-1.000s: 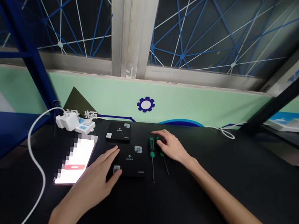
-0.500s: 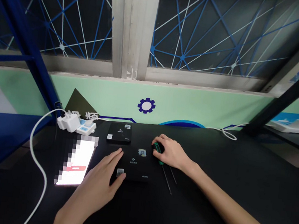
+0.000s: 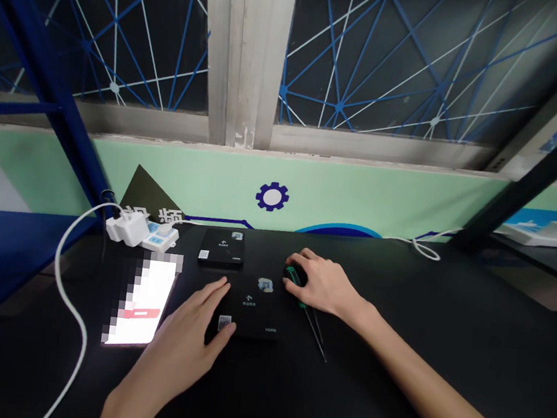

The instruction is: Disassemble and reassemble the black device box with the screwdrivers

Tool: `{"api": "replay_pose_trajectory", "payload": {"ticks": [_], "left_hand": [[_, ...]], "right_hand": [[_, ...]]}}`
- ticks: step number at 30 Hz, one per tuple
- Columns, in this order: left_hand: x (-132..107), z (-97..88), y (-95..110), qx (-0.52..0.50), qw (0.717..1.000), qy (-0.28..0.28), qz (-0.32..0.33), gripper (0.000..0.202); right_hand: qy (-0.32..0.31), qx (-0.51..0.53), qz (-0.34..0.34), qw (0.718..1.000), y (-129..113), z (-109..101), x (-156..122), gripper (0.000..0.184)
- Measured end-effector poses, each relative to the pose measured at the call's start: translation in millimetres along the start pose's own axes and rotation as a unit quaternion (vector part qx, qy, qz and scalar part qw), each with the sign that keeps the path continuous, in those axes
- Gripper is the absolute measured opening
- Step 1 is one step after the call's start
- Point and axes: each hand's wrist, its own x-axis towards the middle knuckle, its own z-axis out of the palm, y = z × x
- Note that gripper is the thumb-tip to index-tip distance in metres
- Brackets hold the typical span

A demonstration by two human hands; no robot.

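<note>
A flat black box [image 3: 251,313] with a QR sticker and an HDMI mark lies on the dark table. Along its left side rests my left hand [image 3: 189,326], fingers stretched out and thumb apart at the front left corner. My right hand [image 3: 323,284] is right of the box, its fingers curled around a screwdriver with a black and green handle [image 3: 294,274]. The metal shaft [image 3: 316,339] points towards me and to the right. Beside it a second thin shaft shows; its handle, if any, is hidden under the hand.
Behind the box lies a similar, smaller-looking black box [image 3: 222,246]. A lit screen [image 3: 146,308] lies left of my left hand. A power strip [image 3: 160,239] with a white plug [image 3: 128,227] stands back left, and a white cable [image 3: 75,313] runs forward.
The screwdriver's shaft tip has swung slightly right, and the two thin shafts are closer together. My right hand has shifted very slightly; my left hand and the boxes look unmoved.
</note>
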Motion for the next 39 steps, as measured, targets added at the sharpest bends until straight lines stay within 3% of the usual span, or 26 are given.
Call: {"api": "replay_pose_trajectory", "payload": {"ticks": [5,10,15,24,33,39], "left_hand": [[0,-0.8,1,-0.005,1.000,0.006,0.003,0.056],[-1,-1.1,5,0.006,1.000,-0.010,-0.024,0.059],[-2,2.9,4,0.000,0.999,-0.005,-0.044,0.065],[-1,4.1,3,-0.031,0.999,0.024,-0.025,0.062],[3,-3.7,10,-0.080,0.994,0.063,-0.026,0.058],[4,-8.4,15,-0.101,0.991,0.082,-0.024,0.055]], "right_hand": [[0.067,0.053,-0.065,0.994,-2,-4,1,0.042],[0.021,0.134,-0.188,0.973,-11,-6,-3,0.069],[-0.004,0.143,-0.228,0.963,-19,-4,-7,0.094],[-0.016,0.197,-0.203,0.959,-19,-6,-7,0.091],[0.110,0.233,-0.205,0.944,-13,2,-5,0.065],[0.200,0.229,-0.225,0.926,-16,5,-8,0.059]]}}
